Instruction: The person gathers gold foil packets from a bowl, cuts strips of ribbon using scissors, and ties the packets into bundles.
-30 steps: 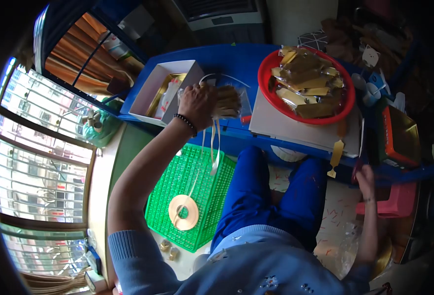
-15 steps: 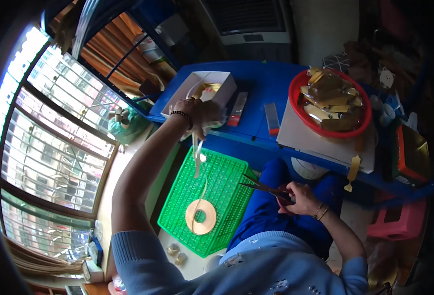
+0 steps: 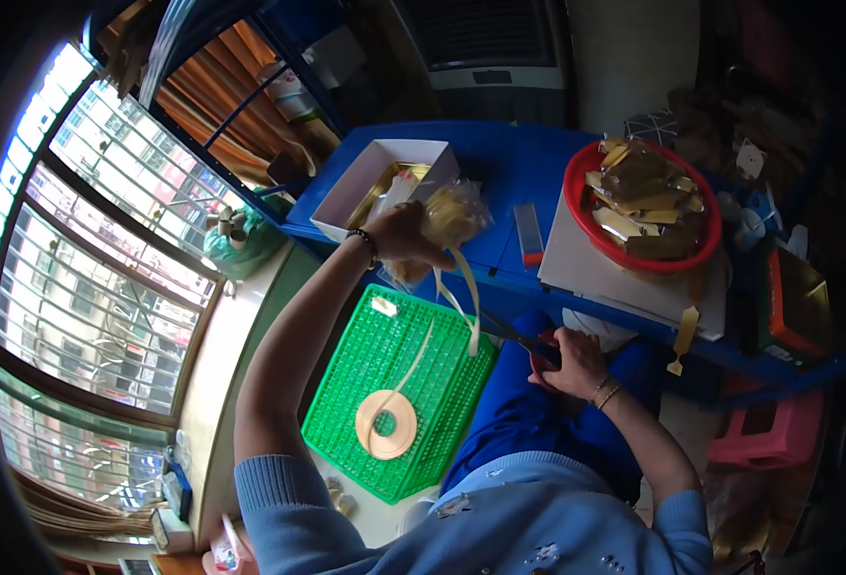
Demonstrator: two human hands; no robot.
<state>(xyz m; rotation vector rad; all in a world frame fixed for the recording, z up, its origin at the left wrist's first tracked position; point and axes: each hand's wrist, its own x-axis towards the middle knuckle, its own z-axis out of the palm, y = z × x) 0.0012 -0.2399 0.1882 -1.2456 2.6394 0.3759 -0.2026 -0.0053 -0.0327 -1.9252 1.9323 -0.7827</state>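
Note:
My left hand (image 3: 409, 233) is closed on a crinkled clear plastic bag (image 3: 455, 213) with something yellowish inside, just in front of a white box (image 3: 332, 206). Pale ribbon ends (image 3: 471, 297) dangle below this hand. My right hand (image 3: 576, 364) grips scissors (image 3: 541, 356) by their red handles over my lap; the blades point toward the hanging ribbon, and I cannot tell whether they touch it. A roll of ribbon (image 3: 404, 426) lies on an upturned green plastic basket (image 3: 337, 383), with a loose strand running up from it.
A red basin (image 3: 576, 211) heaped with gold-coloured wrapped packets stands on a board (image 3: 576, 268) on the blue table (image 3: 528, 144). Near it lies a small grey-and-red box (image 3: 528, 233). An orange tin (image 3: 797, 297) is at the right edge, above a pink stool (image 3: 777, 426).
My left hand has moved right, away from the white box, bringing the bag and ribbon ends along. The scissors have shifted slightly right and up, and their blades now point closer to the ribbon.

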